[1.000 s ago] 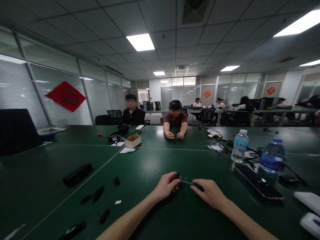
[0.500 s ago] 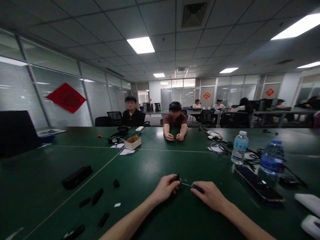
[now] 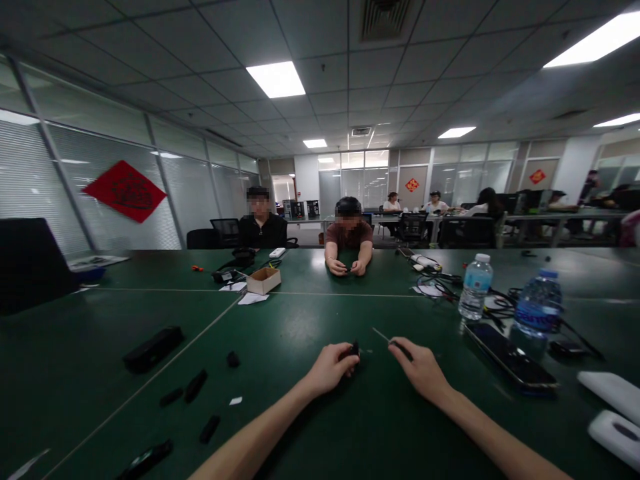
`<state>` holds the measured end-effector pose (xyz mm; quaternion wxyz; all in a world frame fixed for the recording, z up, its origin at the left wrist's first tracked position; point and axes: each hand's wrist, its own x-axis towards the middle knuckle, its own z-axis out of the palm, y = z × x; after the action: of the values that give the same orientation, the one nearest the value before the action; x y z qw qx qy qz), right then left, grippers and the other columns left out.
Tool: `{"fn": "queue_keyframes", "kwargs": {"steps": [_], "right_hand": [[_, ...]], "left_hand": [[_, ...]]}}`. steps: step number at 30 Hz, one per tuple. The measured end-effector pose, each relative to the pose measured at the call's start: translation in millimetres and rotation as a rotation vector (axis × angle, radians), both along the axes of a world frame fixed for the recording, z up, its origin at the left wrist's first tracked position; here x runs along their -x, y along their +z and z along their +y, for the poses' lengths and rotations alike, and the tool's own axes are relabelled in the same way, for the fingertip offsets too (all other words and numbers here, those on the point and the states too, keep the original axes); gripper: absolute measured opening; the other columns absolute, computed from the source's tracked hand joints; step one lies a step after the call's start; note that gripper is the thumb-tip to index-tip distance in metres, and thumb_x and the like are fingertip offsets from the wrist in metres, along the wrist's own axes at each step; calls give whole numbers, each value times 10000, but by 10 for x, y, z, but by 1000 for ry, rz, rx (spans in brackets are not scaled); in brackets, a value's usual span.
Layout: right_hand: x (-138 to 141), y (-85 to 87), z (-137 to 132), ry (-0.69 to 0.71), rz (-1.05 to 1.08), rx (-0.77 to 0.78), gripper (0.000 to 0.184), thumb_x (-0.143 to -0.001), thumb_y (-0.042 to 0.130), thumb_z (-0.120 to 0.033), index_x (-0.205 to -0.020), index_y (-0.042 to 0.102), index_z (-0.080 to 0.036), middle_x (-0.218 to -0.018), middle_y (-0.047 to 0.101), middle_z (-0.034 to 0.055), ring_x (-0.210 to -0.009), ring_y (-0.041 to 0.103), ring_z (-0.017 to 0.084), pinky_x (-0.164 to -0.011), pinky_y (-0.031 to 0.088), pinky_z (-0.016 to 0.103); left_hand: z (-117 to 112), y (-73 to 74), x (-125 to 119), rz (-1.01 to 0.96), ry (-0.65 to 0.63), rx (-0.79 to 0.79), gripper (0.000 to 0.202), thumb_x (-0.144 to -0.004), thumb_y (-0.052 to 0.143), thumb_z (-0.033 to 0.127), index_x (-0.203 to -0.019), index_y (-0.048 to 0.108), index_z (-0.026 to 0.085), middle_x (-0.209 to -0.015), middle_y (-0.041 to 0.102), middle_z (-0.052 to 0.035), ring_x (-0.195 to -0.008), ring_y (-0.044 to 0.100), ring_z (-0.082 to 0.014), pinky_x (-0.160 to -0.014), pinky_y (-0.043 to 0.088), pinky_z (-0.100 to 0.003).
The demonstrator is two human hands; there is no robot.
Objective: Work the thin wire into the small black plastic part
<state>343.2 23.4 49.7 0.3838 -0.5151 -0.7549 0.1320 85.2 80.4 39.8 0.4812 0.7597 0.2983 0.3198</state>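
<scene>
My left hand (image 3: 330, 368) is closed around a small black part (image 3: 355, 349), which shows at the fingertips; its exact kind I cannot make out. A screwdriver (image 3: 382, 335) with a thin metal shaft is gripped in my right hand (image 3: 423, 371), its handle mostly hidden by the fingers. The shaft points up and to the left, and its tip is apart from the black part. Both hands are low over the green table (image 3: 300, 320). Left of them lie several small black pieces (image 3: 195, 385) and a scrap of white paper (image 3: 235, 401).
On the right stand two water bottles (image 3: 475, 288), with a phone (image 3: 510, 359), cables and white devices (image 3: 617, 433) nearby. A long black case (image 3: 153, 349) lies at left. Further back are an open cardboard box (image 3: 263, 281) and two seated people, one with both hands on the table (image 3: 347, 268).
My right hand has drawn the screwdriver away from the black part, and its shaft now tilts upward. My left hand keeps its hold. The whole view has shifted slightly.
</scene>
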Motion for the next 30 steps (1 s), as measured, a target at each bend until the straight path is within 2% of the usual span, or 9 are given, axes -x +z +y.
{"fn": "queue_keyframes", "kwargs": {"steps": [2, 3, 6, 8, 17, 23, 30], "right_hand": [[-16, 2, 16, -94, 33, -11, 372, -980, 383, -478, -1139, 603, -223, -878, 676, 36, -640, 616, 167, -573, 488, 275], [-12, 9, 13, -83, 10, -12, 359, -978, 393, -474, -1108, 616, -224, -875, 676, 32, -645, 617, 165, -587, 487, 275], [41, 44, -31, 91, -152, 0, 305, -959, 452, -449, -1037, 649, -229, -865, 674, 19, -717, 627, 168, -669, 484, 271], [82, 65, -64, 145, -246, 1, 292, -953, 468, -439, -1015, 657, -224, -856, 673, 21, -727, 623, 169, -693, 473, 272], [94, 51, -59, 109, -308, 12, 311, -960, 448, -449, -992, 657, -221, -823, 667, 19, -698, 609, 160, -684, 448, 264], [96, 93, -80, 126, -317, 32, 322, -965, 436, -450, -1001, 658, -219, -834, 664, 14, -697, 604, 151, -671, 453, 255], [103, 122, -110, 135, -306, 41, 329, -969, 433, -449, -1016, 660, -216, -848, 667, 17, -711, 612, 152, -696, 473, 263]], "left_hand": [[-3, -4, -2, 9, -11, -6, 329, -885, 526, 429, -993, 633, 137, -798, 619, -36, -674, 576, -137, -629, 461, -253], [-1, -7, -6, -2, -3, -1, 336, -890, 516, 433, -1005, 628, 138, -804, 620, -38, -685, 580, -142, -633, 463, -256], [15, -18, -20, -66, 27, 27, 349, -898, 494, 441, -1021, 617, 138, -846, 625, -52, -730, 592, -157, -641, 470, -261], [25, -26, -28, -91, 21, 45, 353, -897, 496, 442, -1049, 609, 144, -881, 626, -59, -751, 596, -162, -653, 472, -265], [1, -17, -31, -141, 41, 71, 393, -895, 508, 428, -1187, 552, 168, -1040, 616, -89, -841, 611, -188, -692, 483, -293], [-44, 54, -20, -113, 25, 13, 305, -896, 519, 401, -1065, 594, 158, -978, 629, -76, -844, 601, -187, -732, 478, -296], [-42, 44, 10, -28, 55, -21, 303, -904, 504, 402, -1058, 586, 154, -909, 635, -54, -803, 597, -179, -716, 473, -293]]}}
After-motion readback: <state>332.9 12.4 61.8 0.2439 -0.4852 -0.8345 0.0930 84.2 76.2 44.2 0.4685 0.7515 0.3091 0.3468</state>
